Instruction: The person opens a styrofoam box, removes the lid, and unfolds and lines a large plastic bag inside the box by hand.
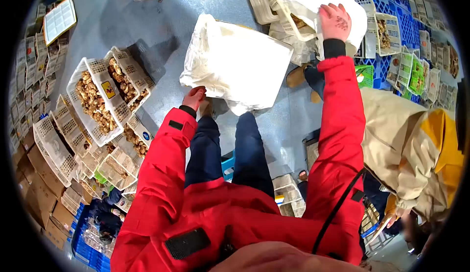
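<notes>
Standing over a white-covered container (252,59) on the blue-grey floor (281,137), the person in the red jacket (161,184) spreads both arms wide. The container sits just ahead of the feet, with crinkled plastic (201,51) bunched along its left side. The left hand (194,97) is at the near left corner of that wrapping, fingers bent inward; its grip looks partly closed, though I can't make out whether any plastic is pinched in it. The right hand (335,22) reaches farther forward, knuckles up, on a white sheet (356,24) lying beside a cream crate (258,2). Its fingers bend down onto the sheet, and from here I can't judge how tight that grip is.

Over to the left, a perforated basket (74,87) holds a heap of brown, knobbly pieces (94,106), and a yellow label (108,89) shows on the basket wall next to it. Blue pallets (406,15) lie at the far right, near a green basket (416,78), and a co-worker in a beige and yellow coat (391,140) is close by the right arm
</notes>
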The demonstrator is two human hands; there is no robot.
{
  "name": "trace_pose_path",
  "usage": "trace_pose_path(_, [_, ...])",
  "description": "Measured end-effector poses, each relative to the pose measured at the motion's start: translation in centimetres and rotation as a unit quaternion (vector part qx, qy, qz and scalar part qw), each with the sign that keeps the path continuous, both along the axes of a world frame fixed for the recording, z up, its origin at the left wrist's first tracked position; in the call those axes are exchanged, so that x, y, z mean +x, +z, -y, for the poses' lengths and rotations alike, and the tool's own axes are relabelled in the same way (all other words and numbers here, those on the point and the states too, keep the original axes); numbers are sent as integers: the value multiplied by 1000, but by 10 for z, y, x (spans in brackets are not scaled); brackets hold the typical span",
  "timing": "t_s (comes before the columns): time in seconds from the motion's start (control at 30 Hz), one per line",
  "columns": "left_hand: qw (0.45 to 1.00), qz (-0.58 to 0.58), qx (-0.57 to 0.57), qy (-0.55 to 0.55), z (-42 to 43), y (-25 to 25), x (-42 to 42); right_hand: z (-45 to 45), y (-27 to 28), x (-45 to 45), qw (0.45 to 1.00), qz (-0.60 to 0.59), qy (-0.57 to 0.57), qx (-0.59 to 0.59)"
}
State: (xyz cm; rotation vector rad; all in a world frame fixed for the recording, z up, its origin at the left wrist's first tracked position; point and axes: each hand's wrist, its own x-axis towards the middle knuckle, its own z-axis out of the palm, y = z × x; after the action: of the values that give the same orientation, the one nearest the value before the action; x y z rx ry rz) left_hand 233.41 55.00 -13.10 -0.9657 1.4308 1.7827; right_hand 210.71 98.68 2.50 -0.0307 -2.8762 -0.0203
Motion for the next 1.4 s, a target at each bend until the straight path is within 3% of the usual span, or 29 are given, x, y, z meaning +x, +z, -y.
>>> trace_pose_path(0.07, [999,-17,-15,-27,-9,29,-16,8,67,3,977,-162,-39,-132])
trace_pose_path(0.1, [999,-32,4,-33,-11,42,-24,19,92,15,927,-288,5,-240])
trace_pose_path(0.13, [998,-44,27,-44,-15,53,-31,45,133,38,916,-323,6,-239])
trace_pose_path(0.2, [993,-58,93,-44,-31,86,-48,73,163,84,901,-287,51,-322])
trace_pose_path(0.23, [982,-65,170,-50,-42,104,-56,97,153,111,806,-230,22,-545])
trace_pose_path(0.27, [965,-72,245,-56,-51,125,-61,96,151,130,923,-147,190,-301])
trace_pose_path(0.33, [939,-139,310,-43,-77,191,-64,135,108,168,937,-41,199,-284])
trace_pose_path(0.37, [911,-119,393,-39,-75,184,-59,147,86,187,925,13,225,-307])
trace_pose_path(0.4, [906,-116,407,14,-84,196,-54,155,69,203,907,65,251,-331])
trace_pose_path(0.47, [937,-108,314,-106,-85,182,-46,170,55,230,872,205,268,-355])
trace_pose_path(0.5, [944,-99,267,-166,-88,176,-38,176,51,239,890,204,229,-338])
trace_pose_path(0.53, [949,-120,171,-238,-100,189,-30,175,42,251,882,194,178,-391])
trace_pose_path(0.6, [976,-65,125,-166,-96,181,-11,177,19,268,843,257,204,-427])
trace_pose_path(0.63, [977,-92,114,-154,-82,156,2,172,11,273,818,265,244,-449])
trace_pose_path(0.67, [982,-87,1,-171,-78,163,2,161,15,283,762,411,105,-490])
trace_pose_path(0.73, [981,-151,1,-124,-70,173,3,147,4,298,608,306,-161,-715])
trace_pose_path(0.8, [976,-125,27,-175,-53,166,7,114,-9,297,808,144,-137,-554])
trace_pose_path(0.87, [970,-102,24,-220,-53,169,7,104,-10,282,872,111,-70,-471])
trace_pose_path(0.9, [974,-89,93,-185,-61,175,5,104,-8,269,895,146,-2,-421])
trace_pose_path(1.0, [970,-73,80,-217,-71,189,1,123,-33,253,923,200,92,-316])
trace_pose_path(1.1, [976,-120,106,-150,-76,190,1,130,-88,258,869,334,155,-332])
trace_pose_path(1.13, [973,-104,169,-120,-63,181,3,128,-104,263,839,378,161,-357])
trace_pose_path(1.17, [964,-89,232,-89,-50,173,-2,121,-109,270,843,348,137,-386])
trace_pose_path(1.2, [977,-81,195,-39,-45,172,-1,109,-113,278,846,318,113,-413])
trace_pose_path(1.23, [985,-75,155,11,-48,181,-6,95,-125,290,851,278,15,-445])
trace_pose_path(1.27, [930,-146,335,41,-22,148,-5,77,-116,291,827,259,-60,-495])
trace_pose_path(1.33, [973,-118,156,120,-48,184,-26,39,-101,296,745,145,-165,-630])
trace_pose_path(1.37, [981,-102,156,51,-29,152,-22,23,-76,290,789,179,-140,-572])
trace_pose_path(1.4, [977,-128,141,91,-42,144,-23,21,-34,284,864,148,-149,-458])
